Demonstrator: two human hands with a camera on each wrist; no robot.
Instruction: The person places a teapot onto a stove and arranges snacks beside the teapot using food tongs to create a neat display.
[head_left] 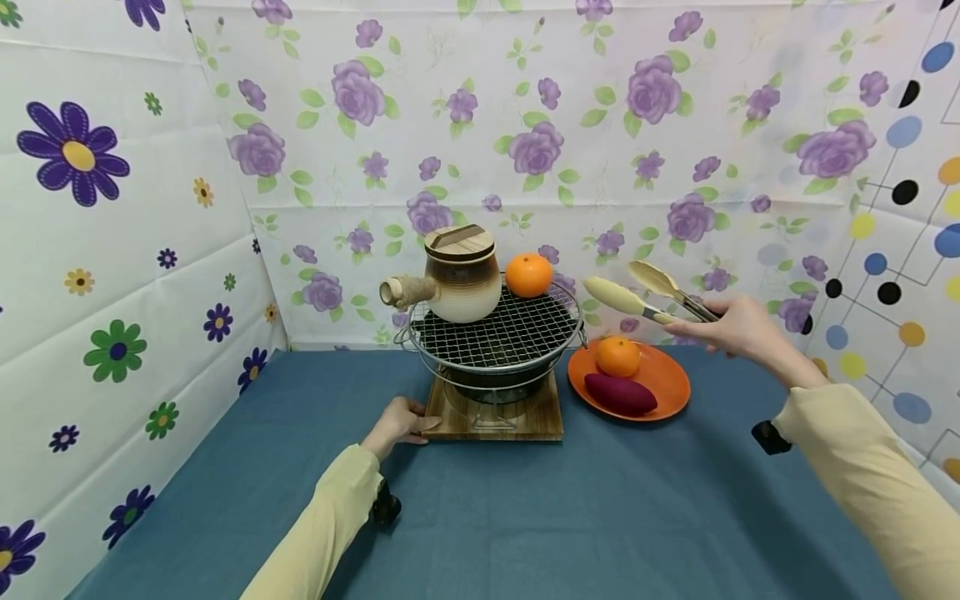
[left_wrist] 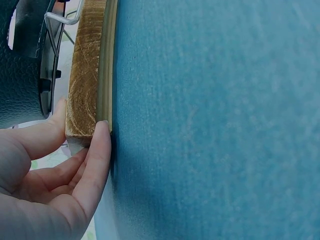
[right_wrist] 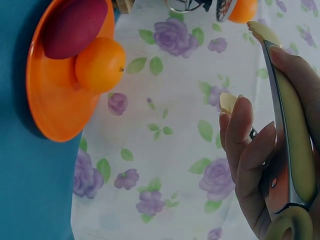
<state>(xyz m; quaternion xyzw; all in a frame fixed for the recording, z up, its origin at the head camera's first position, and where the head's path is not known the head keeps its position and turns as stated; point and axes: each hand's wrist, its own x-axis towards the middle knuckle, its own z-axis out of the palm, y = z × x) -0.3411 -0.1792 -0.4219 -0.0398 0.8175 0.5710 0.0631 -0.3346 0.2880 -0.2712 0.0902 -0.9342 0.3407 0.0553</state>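
1. Our left hand point(head_left: 399, 422) pinches the wooden board point(head_left: 546, 417) at its left edge on the counter point(head_left: 480, 525).
2. On that board stands our grill point(head_left: 513, 333), bearing a pot point(head_left: 465, 287) left, an orange point(head_left: 528, 276) right.
3. To its right sits a plate point(head_left: 672, 388).
4. Rightmost, our right hand point(head_left: 741, 329) grips raised tongs point(head_left: 617, 297), tips apart.
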